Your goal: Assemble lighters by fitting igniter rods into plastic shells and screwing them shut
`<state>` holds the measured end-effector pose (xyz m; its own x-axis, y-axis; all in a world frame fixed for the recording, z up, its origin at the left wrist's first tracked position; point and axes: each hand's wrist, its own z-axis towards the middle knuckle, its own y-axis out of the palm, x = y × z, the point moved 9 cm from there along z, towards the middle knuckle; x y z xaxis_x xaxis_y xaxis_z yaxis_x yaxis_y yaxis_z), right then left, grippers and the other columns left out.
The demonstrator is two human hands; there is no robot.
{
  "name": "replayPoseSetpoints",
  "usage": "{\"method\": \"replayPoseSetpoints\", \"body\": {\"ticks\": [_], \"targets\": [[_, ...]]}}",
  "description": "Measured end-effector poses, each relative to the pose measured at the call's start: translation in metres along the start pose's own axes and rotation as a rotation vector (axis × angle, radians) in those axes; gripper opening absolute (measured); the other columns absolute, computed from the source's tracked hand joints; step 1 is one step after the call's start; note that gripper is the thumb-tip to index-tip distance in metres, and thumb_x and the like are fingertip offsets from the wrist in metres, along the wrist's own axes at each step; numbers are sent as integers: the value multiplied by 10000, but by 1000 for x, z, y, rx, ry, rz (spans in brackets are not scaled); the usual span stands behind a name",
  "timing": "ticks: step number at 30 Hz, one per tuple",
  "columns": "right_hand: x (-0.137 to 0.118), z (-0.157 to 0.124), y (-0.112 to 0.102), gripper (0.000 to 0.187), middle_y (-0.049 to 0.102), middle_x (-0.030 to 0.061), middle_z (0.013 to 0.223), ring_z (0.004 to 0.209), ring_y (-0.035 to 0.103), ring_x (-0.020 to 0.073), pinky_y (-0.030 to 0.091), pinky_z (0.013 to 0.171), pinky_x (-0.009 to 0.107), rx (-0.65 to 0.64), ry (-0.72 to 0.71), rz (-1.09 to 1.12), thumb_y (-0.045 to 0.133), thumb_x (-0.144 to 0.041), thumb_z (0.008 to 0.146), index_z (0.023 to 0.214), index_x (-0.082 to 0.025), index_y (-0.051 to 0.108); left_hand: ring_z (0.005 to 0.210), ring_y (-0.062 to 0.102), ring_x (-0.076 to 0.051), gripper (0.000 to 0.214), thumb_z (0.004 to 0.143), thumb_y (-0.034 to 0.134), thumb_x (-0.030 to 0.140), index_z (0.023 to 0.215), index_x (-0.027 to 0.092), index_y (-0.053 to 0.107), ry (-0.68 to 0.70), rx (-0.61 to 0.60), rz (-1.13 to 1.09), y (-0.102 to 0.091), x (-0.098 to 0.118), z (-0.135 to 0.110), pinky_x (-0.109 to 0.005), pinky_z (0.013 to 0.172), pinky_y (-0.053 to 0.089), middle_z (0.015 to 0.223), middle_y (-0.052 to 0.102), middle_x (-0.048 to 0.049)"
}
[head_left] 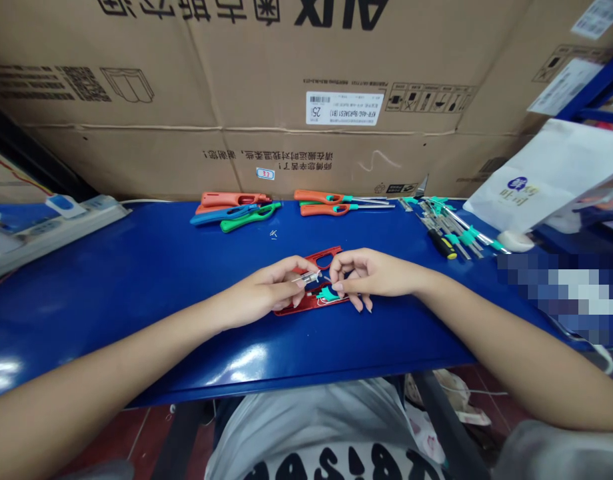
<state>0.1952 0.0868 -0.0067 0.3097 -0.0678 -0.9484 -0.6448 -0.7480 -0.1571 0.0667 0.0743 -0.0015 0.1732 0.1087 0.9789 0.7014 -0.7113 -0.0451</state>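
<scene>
Between finger and thumb, my left hand (271,290) pinches a small clear lighter fuel tank (307,277) with a metal valve end pointing right. My right hand (369,277) is closed in a pinch at a thin piece beside that end; what it holds is too small to make out. Below both hands lies a red lighter shell half (291,310) with a green trigger part (328,293) and a white wire in it. Just behind, partly covered by my fingers, is another red shell half (329,257) with a finger loop.
Orange, blue and green lighter shells (236,208) lie at the back of the blue table (186,353). Assembled orange lighters (326,209) are beside them. Metal tubes with green parts (461,230) and a screwdriver (441,245) lie right. A power strip (61,230) is left; a cardboard box (266,80) stands behind.
</scene>
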Motion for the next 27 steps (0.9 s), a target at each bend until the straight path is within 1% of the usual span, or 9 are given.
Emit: {"method": "replayPoseSetpoints", "body": {"ticks": [4,9,12,17,22,27], "targets": [[2,0,-3,342,618,-59,650,494,643,89,536,415,173,5,24,21,742,-449,872,934,-168,558,530,336,-85,356,952,573,437,1194,182,516,18,15,21,-1,0,0,-213,491,230,654,480,67],[2,-2,-2,369,644,-28,718,562,658,95,582,461,199,-18,24,22,750,-479,861,933,-149,602,521,314,-81,307,980,536,429,1172,190,521,28,37,26,-3,-3,2,-199,480,221,643,455,68],[3,-3,3,377,662,-9,743,571,651,95,576,460,203,-42,35,-5,743,-492,861,927,-139,629,513,307,-80,302,986,529,444,1156,194,524,52,33,34,-2,-3,3,-198,480,231,631,429,75],[4,-3,8,377,671,-1,771,583,655,101,574,459,209,-40,43,-15,723,-504,873,933,-147,618,535,324,-87,332,996,534,466,1162,178,533,89,13,79,0,-2,2,-207,505,266,632,420,76],[3,-3,9,332,651,-8,733,577,644,105,565,463,206,-23,19,-104,681,-479,911,954,-156,621,549,320,-89,326,1009,526,459,1162,171,535,95,-1,100,2,-1,1,-214,525,279,640,392,79],[0,-6,9,307,598,-40,639,507,585,86,532,444,193,-11,19,-194,639,-468,944,967,-162,637,553,325,-92,329,1007,518,459,1161,169,538,82,-6,120,3,0,1,-213,524,286,644,380,79]]}}
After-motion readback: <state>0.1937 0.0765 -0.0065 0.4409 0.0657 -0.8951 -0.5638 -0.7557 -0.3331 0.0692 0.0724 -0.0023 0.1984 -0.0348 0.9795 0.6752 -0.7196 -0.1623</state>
